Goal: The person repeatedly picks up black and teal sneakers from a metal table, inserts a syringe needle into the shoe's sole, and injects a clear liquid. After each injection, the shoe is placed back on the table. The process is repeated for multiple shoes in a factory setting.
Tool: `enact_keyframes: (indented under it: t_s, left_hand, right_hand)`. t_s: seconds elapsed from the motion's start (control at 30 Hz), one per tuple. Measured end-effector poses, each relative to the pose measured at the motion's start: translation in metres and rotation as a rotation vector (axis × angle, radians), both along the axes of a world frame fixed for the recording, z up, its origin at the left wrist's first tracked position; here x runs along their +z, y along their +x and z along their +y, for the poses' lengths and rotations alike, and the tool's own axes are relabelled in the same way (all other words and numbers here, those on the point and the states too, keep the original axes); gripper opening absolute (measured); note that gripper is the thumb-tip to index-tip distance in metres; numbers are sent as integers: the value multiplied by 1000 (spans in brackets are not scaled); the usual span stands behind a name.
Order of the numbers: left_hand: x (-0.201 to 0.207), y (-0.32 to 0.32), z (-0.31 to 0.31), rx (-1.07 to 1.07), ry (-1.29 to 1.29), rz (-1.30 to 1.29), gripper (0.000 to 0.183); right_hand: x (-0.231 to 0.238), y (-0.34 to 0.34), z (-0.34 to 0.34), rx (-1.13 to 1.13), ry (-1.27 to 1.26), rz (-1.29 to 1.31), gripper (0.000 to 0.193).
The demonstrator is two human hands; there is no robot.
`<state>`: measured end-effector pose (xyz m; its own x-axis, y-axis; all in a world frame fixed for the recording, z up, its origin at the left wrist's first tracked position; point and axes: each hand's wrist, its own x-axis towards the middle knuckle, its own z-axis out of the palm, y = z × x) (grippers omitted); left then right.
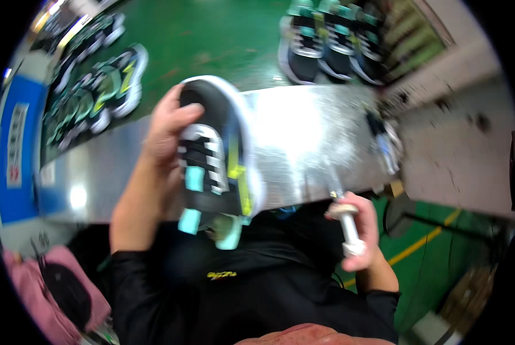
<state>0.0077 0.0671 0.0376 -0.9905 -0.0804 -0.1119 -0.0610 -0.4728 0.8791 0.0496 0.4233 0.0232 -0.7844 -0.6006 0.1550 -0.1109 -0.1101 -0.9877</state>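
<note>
My left hand (174,123) grips a sneaker (211,109) by its toe end, thumb on the black upper. The shoe has a white sole, white lace loops, yellow-green side marks and mint tabs at the collar; its toe points away from me. It hangs above the near edge of the metal bench, slightly blurred. Lower right, my right hand (364,227) is closed round a white syringe-like tool (349,230). This has a round flange, a white stem and a narrow, clear-looking front end aimed at the bench. Its exact kind is not plain. Shoe and tool are apart.
The shiny metal bench (309,132) runs across in front of me. Beyond it, three matching sneakers (303,52) stand at far right; several more (119,83) lie at left. Slim tools (384,141) rest at the bench's right end, beside a pale panel (458,149).
</note>
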Motion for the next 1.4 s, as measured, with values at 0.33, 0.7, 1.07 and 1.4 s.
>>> enact_keyframes:
  t_s: [0.33, 0.7, 1.07, 1.4]
  left_hand:
    - [-6, 58, -4, 58, 279, 123, 68]
    - [3, 63, -5, -116, 239, 250, 62]
    - [7, 66, -4, -73, 225, 216, 61]
    - [-2, 59, -8, 41, 191, 119, 71]
  right_hand:
    - [69, -26, -93, 340, -479, -299, 84]
    - [86, -27, -126, 437, -479, -353, 77]
    - [84, -27, -127, 396, -426, -311, 76]
    - [61, -26, -107, 359, -413, -284, 76]
